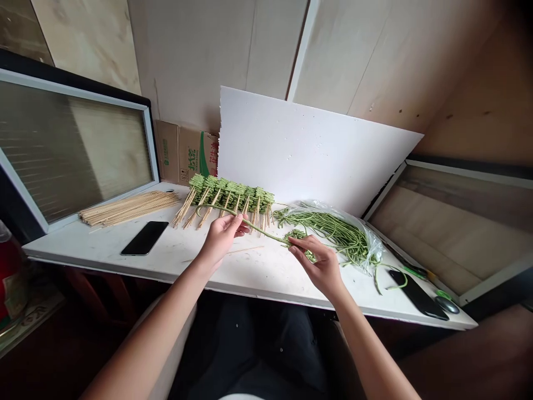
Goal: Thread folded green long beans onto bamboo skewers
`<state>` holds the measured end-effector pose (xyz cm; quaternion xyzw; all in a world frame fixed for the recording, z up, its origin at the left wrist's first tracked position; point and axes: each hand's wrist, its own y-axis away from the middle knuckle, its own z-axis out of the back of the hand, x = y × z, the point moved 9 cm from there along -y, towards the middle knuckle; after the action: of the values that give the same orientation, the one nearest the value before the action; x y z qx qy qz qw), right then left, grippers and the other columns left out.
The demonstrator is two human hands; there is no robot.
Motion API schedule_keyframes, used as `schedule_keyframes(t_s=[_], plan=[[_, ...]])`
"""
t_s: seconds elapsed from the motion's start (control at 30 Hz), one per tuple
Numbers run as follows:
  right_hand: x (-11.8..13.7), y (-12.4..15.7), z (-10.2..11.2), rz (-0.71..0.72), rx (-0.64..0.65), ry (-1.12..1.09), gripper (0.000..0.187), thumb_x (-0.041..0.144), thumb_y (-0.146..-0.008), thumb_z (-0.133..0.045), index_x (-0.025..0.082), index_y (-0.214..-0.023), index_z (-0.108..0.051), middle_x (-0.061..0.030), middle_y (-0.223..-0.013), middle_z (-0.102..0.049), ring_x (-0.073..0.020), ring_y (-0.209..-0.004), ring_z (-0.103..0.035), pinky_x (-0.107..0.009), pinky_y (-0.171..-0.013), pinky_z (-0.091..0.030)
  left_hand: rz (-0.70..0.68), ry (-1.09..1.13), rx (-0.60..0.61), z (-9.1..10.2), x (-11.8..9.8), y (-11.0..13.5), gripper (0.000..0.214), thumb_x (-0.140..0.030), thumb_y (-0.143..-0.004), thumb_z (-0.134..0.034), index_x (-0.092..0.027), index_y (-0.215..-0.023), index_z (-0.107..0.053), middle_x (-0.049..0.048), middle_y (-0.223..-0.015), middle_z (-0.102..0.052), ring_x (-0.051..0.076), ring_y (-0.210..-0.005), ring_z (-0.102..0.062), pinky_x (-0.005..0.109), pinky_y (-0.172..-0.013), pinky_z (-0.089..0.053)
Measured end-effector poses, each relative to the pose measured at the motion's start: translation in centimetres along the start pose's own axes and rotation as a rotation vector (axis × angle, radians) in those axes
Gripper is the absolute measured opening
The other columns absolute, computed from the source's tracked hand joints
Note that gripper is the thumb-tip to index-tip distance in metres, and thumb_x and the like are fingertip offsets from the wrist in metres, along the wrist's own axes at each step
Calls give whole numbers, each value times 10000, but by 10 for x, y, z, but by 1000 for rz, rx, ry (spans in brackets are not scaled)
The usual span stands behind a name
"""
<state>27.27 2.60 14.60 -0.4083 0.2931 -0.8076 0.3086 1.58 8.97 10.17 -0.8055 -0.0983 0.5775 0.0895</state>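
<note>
My left hand (pixel 222 236) is closed on a long green bean (pixel 258 228), which stretches from a curled end near the skewer row across to my right hand (pixel 318 265). My right hand pinches the bean's other end, right beside a pile of long beans (pixel 337 230) lying on a clear plastic bag (pixel 368 244). Behind my left hand lies a row of finished skewers (pixel 229 197), each with coiled green bean wound on a bamboo stick. One loose stick (pixel 245 250) rests on the white tabletop (pixel 179 255) between my hands.
A bundle of bare bamboo skewers (pixel 129 208) lies at the left, with a black phone (pixel 145 238) in front of it. A second phone (pixel 418 294) sits at the right edge. A white foam board (pixel 312 150) and a cardboard box (pixel 185 153) stand behind.
</note>
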Motion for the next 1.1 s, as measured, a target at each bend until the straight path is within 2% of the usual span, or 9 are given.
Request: schedule_keyframes(t_s=[0.17, 0.37, 0.53, 0.63, 0.7, 0.77, 0.83, 0.97, 1.1], plan=[[-4, 4, 9, -36, -124, -21, 139, 312, -926, -794, 280, -1059, -816, -60, -926, -774, -221, -789, -654, -403, -763, -549, 45, -56, 3, 4, 6, -2, 559, -628, -781, -833, -133, -1037, -786, 106, -978, -762, 205, -847, -710, 327, -777, -541], [-11, 9, 12, -103, -174, -66, 137, 341, -886, -835, 272, -1003, -821, -56, -894, -774, -212, -746, -645, -386, -729, -559, 112, -219, 39, 15, 13, -8, 509, -624, -819, -775, -130, -943, -783, 129, -947, -783, 201, -791, -711, 308, -715, -530], [-20, 13, 9, -176, -218, -163, 153, 356, -852, -866, 260, -962, -820, -65, -909, -778, -209, -744, -661, -362, -674, -557, 233, -517, 154, 21, 30, -6, 425, -566, -894, -691, -155, -810, -755, 119, -858, -782, 225, -735, -721, 326, -683, -526], [-21, 16, 0, -181, -192, -166, 152, 365, -856, -861, 256, -952, -816, -65, -926, -781, -201, -744, -657, -357, -676, -558, 137, -871, 71, 24, 20, -1, 390, -491, -927, -662, -187, -686, -698, 107, -731, -737, 260, -720, -704, 356, -676, -515], [-19, 17, -7, -169, -166, -160, 148, 366, -869, -850, 251, -955, -812, -64, -923, -780, -199, -756, -659, -353, -679, -560, -92, -1052, -2, 10, -3, 8, 366, -456, -945, -653, -197, -688, -682, 109, -754, -730, 276, -765, -697, 373, -706, -517], [-13, 18, -15, -143, -134, -159, 140, 357, -884, -836, 249, -971, -811, -64, -922, -779, -201, -786, -667, -346, -679, -558, -336, -965, 133, -25, -18, 24, 301, -453, -992, -617, -194, -894, -735, 110, -940, -764, 264, -889, -710, 374, -799, -543], [-4, 18, -20, -105, -110, -153, 131, 343, -898, -823, 252, -992, -813, -64, -923, -781, -204, -814, -673, -337, -671, -553, -467, -848, 274, -53, -24, 40, 302, -472, -1012, -624, -205, -1088, -746, 111, -1113, -762, 265, -1069, -702, 385, -947, -537], [9, 20, -20, -53, -111, -115, 126, 337, -916, -802, 255, -1010, -817, -66, -913, -781, -194, -769, -661, -336, -651, -555, -424, -710, 469, -80, -12, 56, 232, -425, -982, -705, -231, -1091, -768, 76, -1083, -784, 247, -1020, -731, 354, -929, -553], [10, 19, -20, -91, -90, -130, 166, 376, -924, -790, 247, -1024, -819, -75, -903, -778, -199, -767, -683, -337, -643, -569, -372, -654, 450, -75, -4, 53, 175, -372, -951, -744, -230, -1040, -792, 74, -1046, -798, 257, -976, -743, 361, -891, -567]])
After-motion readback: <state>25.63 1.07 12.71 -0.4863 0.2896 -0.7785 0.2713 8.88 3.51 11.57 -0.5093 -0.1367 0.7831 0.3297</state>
